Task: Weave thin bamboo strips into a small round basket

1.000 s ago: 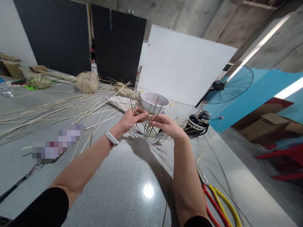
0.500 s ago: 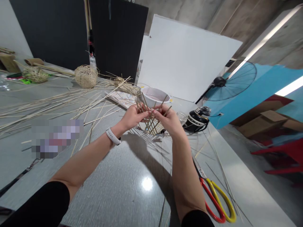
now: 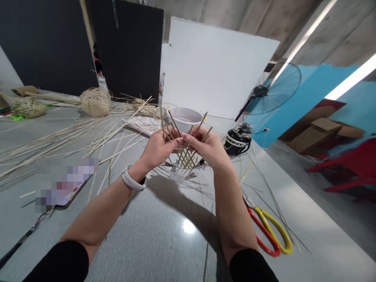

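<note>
The left hand and right hand curl closed, fingertips pinching the crossed bamboo strips between them just above the grey table, a firm hold that keeps the crossings from slipping, with a white bowl just beyond

Since the earlier views, the head-worn camera has swung, so the whole scene sits further left and higher in frame. The steel scissors with red and yellow plastic handles, cut off by the bottom edge at first, now show whole on the grey counter. The bare left hand and the right hand, with a slight gap at first, now press closer together, fingertips meeting among the thin, pale, upright cane stakes.
</note>
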Tool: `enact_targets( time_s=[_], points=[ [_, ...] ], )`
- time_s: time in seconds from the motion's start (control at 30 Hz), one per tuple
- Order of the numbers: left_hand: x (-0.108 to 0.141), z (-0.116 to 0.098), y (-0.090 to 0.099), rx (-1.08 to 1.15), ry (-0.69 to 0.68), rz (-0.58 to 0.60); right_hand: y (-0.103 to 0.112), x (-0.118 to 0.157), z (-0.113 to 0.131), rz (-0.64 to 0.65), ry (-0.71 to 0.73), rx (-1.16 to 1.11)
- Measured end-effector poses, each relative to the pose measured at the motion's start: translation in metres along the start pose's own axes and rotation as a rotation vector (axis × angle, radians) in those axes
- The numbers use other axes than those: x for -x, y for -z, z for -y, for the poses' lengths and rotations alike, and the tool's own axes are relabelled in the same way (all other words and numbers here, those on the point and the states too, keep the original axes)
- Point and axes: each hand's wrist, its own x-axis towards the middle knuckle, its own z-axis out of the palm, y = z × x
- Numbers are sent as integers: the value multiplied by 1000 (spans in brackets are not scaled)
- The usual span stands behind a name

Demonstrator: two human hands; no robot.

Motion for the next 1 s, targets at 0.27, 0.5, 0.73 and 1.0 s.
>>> enact_targets(
  time_s=[0.27, 0.5, 0.73, 1.0],
  points=[
    [1, -6, 4, -36, -24, 15, -1, 5, 7, -110, 123, 273],
    [3, -18, 9, -76, -19, 32, 1, 11, 18, -108, 67, 185],
    [9, -37, 16, -139, -77, -16, 8, 21, 37, -219, -69, -43],
    [0, -14, 10, -46, 46, 7, 11, 10, 19, -128, -151, -5]
  ],
)
